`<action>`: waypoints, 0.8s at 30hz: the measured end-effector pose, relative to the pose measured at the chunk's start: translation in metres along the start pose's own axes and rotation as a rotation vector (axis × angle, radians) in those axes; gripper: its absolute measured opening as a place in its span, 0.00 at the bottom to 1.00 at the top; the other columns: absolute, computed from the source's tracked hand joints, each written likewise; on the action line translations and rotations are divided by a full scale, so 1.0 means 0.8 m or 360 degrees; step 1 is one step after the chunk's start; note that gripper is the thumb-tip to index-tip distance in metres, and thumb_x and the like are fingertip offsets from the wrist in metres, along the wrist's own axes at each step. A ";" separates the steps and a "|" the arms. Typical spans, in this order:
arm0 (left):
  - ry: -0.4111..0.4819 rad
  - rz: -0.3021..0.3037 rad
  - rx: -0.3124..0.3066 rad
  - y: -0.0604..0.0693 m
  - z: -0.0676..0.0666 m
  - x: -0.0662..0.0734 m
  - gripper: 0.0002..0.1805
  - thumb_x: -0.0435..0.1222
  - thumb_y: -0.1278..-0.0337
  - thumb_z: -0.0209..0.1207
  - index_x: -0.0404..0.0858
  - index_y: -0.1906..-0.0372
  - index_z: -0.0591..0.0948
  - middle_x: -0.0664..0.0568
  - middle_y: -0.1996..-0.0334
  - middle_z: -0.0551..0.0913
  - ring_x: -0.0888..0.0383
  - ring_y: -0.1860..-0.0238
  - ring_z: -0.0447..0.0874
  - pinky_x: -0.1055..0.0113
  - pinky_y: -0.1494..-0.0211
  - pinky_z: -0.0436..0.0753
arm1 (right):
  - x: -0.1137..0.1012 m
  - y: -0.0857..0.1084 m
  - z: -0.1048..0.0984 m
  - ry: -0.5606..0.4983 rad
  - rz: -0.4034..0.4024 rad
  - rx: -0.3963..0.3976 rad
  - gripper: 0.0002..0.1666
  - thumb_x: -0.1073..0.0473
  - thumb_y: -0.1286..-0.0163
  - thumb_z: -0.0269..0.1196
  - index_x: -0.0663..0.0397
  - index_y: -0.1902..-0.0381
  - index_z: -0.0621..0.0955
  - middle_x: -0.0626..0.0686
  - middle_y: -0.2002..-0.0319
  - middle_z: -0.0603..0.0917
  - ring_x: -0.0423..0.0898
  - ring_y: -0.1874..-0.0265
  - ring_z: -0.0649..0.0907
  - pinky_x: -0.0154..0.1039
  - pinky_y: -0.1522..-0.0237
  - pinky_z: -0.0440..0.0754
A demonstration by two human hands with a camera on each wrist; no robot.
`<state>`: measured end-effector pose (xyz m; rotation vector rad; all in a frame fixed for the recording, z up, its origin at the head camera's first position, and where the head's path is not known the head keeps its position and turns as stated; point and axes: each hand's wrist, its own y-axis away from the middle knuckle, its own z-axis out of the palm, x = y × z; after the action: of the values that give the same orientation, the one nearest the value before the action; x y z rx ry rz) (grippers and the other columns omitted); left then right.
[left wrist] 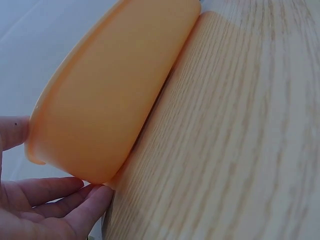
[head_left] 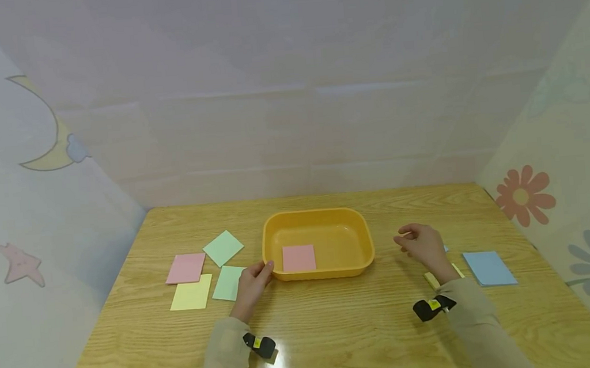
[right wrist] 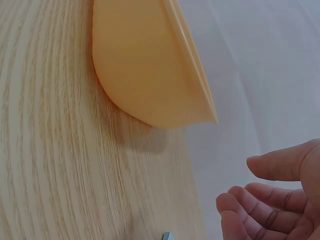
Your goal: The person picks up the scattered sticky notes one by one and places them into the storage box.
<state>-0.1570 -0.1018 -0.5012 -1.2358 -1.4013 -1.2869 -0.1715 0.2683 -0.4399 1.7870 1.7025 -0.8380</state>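
Note:
A yellow plastic tray (head_left: pixel 343 271) stands on the table with one pink sticky note pad (head_left: pixel 298 258) lying inside it. My left hand (head_left: pixel 253 285) holds the tray's near left corner. In the left wrist view the thumb (left wrist: pixel 14 132) lies against the rim, and the fingers (left wrist: pixel 92 207) touch the wall low down. To the right of the tray, apart from it, my right hand (head_left: pixel 425 247) hovers over the table with loosely bent fingers and nothing in them. Under the right wrist a yellow pad (head_left: pixel 431 280) is partly hidden, and a blue corner shows beside that hand.
On the left lie a pink pad (head_left: pixel 186 268), a yellow square (head_left: pixel 191 292) and two green squares, one (head_left: pixel 224 248) farther back and one (head_left: pixel 227 283) beside my left hand. A blue pad (head_left: pixel 490 268) lies at the right. Printed cloth walls (head_left: pixel 291 132) enclose the wooden table (head_left: pixel 327 331).

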 end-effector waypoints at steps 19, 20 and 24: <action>0.0024 0.0004 -0.0043 0.018 0.000 0.032 0.24 0.37 0.34 0.48 0.19 0.44 0.68 0.30 0.47 0.72 0.41 0.45 0.71 0.54 0.45 0.73 | 0.019 0.000 -0.023 0.0079 0.0108 -0.0093 0.24 0.58 0.35 0.57 0.74 0.49 0.72 0.68 0.65 0.81 0.59 0.69 0.82 0.46 0.70 0.82; 0.0032 0.0001 -0.0043 0.015 -0.001 0.026 0.24 0.38 0.34 0.49 0.20 0.44 0.69 0.31 0.47 0.72 0.42 0.45 0.71 0.54 0.45 0.74 | 0.020 0.000 -0.023 0.0082 0.0114 -0.0102 0.24 0.58 0.35 0.57 0.74 0.49 0.72 0.68 0.65 0.80 0.59 0.69 0.82 0.46 0.70 0.82; 0.0044 -0.0006 -0.0027 0.002 -0.002 0.005 0.26 0.41 0.35 0.50 0.22 0.43 0.70 0.33 0.47 0.73 0.44 0.45 0.72 0.57 0.46 0.75 | 0.025 -0.002 -0.026 0.0090 0.0126 -0.0113 0.24 0.58 0.35 0.57 0.73 0.49 0.72 0.69 0.64 0.80 0.58 0.68 0.82 0.47 0.69 0.82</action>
<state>-0.1559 -0.1031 -0.4968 -1.2229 -1.3762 -1.3161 -0.1709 0.2968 -0.4410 1.8331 1.6639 -0.6908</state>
